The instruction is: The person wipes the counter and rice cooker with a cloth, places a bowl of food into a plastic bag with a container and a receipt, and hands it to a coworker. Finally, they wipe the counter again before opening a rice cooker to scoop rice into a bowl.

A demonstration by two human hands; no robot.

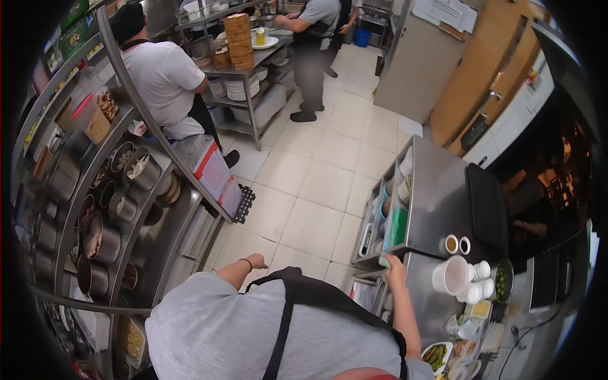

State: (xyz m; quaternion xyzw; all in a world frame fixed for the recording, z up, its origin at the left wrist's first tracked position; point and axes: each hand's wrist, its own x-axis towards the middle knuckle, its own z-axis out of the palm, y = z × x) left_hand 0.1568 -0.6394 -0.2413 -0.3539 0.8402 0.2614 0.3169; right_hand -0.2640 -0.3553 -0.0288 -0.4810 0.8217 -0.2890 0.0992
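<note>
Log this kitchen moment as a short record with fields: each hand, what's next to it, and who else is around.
left hand: over the beige tiled floor, touching nothing, dark band at the wrist
right hand: holds a pale green cloth at the edge of the stainless steel counter
near right hand: white plastic tub, two small round sauce cups
others: person in a white shirt, person in a grey shirt, both further back

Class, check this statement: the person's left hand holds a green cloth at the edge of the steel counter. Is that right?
Not quite: the head view shows the right hand holding the green cloth at the steel counter edge; the left hand is away from it.
</note>
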